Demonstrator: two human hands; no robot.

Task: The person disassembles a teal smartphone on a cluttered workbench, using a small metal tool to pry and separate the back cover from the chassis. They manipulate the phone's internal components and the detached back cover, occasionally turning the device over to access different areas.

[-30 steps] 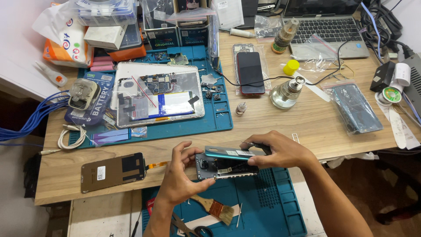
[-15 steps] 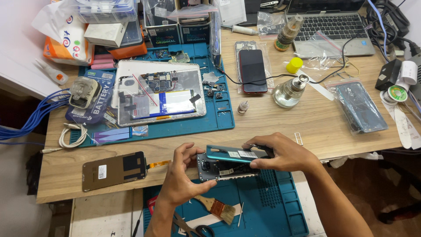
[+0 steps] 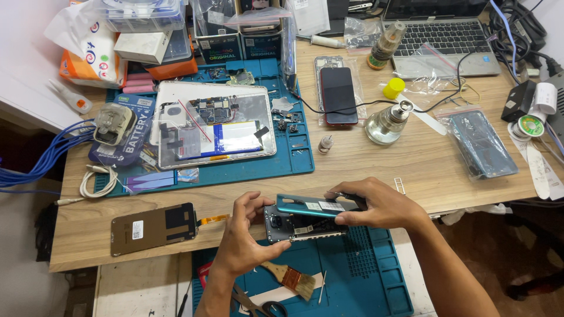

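Note:
An opened phone body [image 3: 296,226] with its circuit boards showing sits between both hands above a teal mat [image 3: 376,276]. My left hand [image 3: 247,235] grips its left end, thumb and fingers around the camera side. My right hand [image 3: 376,205] holds a teal back cover [image 3: 314,206], tilted and lying partly over the top edge of the phone body. The two parts touch along that edge.
A detached screen [image 3: 154,228] with an orange flex cable lies left on the wooden bench [image 3: 411,164]. A brush [image 3: 291,279] and scissors [image 3: 258,305] lie on the near mat. Farther back are an opened tablet [image 3: 214,124], a dark phone [image 3: 339,95], a glass bottle [image 3: 388,122] and a laptop [image 3: 440,35].
Both hands and the phone have shifted slightly; the teal back cover stays tilted over the phone body. Nothing was let go.

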